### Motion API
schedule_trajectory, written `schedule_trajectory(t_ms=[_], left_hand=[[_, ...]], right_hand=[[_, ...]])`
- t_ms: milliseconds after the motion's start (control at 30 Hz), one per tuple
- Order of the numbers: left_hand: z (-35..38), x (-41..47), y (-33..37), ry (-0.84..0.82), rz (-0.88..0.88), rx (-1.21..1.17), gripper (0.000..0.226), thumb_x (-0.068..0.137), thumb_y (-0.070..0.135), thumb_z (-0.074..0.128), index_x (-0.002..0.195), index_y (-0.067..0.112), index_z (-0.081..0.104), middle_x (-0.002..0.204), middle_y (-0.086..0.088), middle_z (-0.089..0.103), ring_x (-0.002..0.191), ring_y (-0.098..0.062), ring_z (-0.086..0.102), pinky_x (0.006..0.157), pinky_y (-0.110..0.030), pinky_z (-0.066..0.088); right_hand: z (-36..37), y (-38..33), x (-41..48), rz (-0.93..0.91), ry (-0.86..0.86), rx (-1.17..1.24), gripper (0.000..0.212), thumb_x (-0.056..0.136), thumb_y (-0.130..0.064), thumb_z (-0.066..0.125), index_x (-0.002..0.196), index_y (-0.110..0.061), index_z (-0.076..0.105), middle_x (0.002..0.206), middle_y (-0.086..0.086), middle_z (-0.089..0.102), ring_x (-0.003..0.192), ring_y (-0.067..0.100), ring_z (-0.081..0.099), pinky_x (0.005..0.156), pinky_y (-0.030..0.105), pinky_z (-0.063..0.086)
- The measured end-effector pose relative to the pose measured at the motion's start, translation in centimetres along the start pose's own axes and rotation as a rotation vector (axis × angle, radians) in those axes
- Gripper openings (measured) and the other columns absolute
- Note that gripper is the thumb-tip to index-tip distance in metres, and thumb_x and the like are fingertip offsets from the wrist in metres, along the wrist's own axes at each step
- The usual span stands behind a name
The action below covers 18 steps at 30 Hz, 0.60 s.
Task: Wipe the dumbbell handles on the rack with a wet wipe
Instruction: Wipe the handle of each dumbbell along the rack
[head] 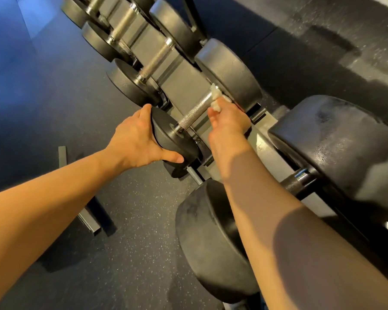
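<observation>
Speckled gym flooring (132,220) underlies the rack (182,86); left hand (137,139) fingers grip a dumbbell plate (173,135), right hand (229,121) fingers pinch a wet wipe (216,99) against its knurled handle (195,113).

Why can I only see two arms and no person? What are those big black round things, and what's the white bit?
There is just one picture. It comes from a camera worn on the person's head, looking forward and down, so you only see their arms. The black round things are the heavy ends of dumbbells, which are weights that people lift. They lie in a row on a grey metal rack above a dark speckled floor. The left hand grips one round end of a dumbbell. The right hand holds the white bit, a wet wipe, against that dumbbell's shiny metal handle, close to its other end. The person is cleaning the handle.
</observation>
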State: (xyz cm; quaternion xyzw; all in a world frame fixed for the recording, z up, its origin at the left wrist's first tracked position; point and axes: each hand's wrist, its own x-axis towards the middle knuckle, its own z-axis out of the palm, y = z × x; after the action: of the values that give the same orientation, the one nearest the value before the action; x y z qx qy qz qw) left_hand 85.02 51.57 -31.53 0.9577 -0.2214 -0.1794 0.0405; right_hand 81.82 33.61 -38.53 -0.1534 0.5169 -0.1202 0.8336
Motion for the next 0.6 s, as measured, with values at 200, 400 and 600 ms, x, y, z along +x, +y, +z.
schedule_trajectory(t_ms=[200, 400, 600], left_hand=[[0.0, 0.8, -0.5, -0.062, -0.011, -0.053, 0.148, 0.030, 0.093, 0.077, 0.147, 0.018, 0.029, 0.135, -0.003, 0.052, 0.118, -0.026, 0.054, 0.104, -0.048, 0.051], [0.3, 0.8, -0.9, -0.067, -0.023, -0.050, 0.159, 0.029, 0.099, 0.073, 0.155, 0.017, 0.021, 0.148, -0.009, 0.042, 0.132, -0.032, 0.046, 0.111, -0.053, 0.046], [0.6, 0.1, -0.2, -0.031, -0.047, -0.087, 0.161, 0.030, 0.094, 0.074, 0.158, 0.016, 0.017, 0.149, -0.009, 0.036, 0.135, -0.031, 0.038, 0.113, -0.052, 0.043]], right_hand=[[-1.6, 3.5, -0.4, 0.034, -0.193, -0.599, 0.013, 0.091, 0.003, 0.062, 0.085, -0.006, 0.069, 0.063, 0.003, 0.056, 0.045, 0.010, 0.048, 0.038, 0.015, 0.038], [-1.2, 1.8, 0.6, 0.100, -0.114, -0.373, 0.013, 0.093, 0.005, 0.057, 0.094, -0.001, 0.068, 0.063, 0.003, 0.059, 0.041, 0.007, 0.048, 0.044, 0.019, 0.043], [-0.7, 2.3, -0.8, -0.119, -0.156, -0.352, 0.019, 0.101, -0.010, 0.059, 0.082, -0.010, 0.061, 0.064, 0.002, 0.054, 0.047, 0.009, 0.047, 0.045, 0.022, 0.043]])
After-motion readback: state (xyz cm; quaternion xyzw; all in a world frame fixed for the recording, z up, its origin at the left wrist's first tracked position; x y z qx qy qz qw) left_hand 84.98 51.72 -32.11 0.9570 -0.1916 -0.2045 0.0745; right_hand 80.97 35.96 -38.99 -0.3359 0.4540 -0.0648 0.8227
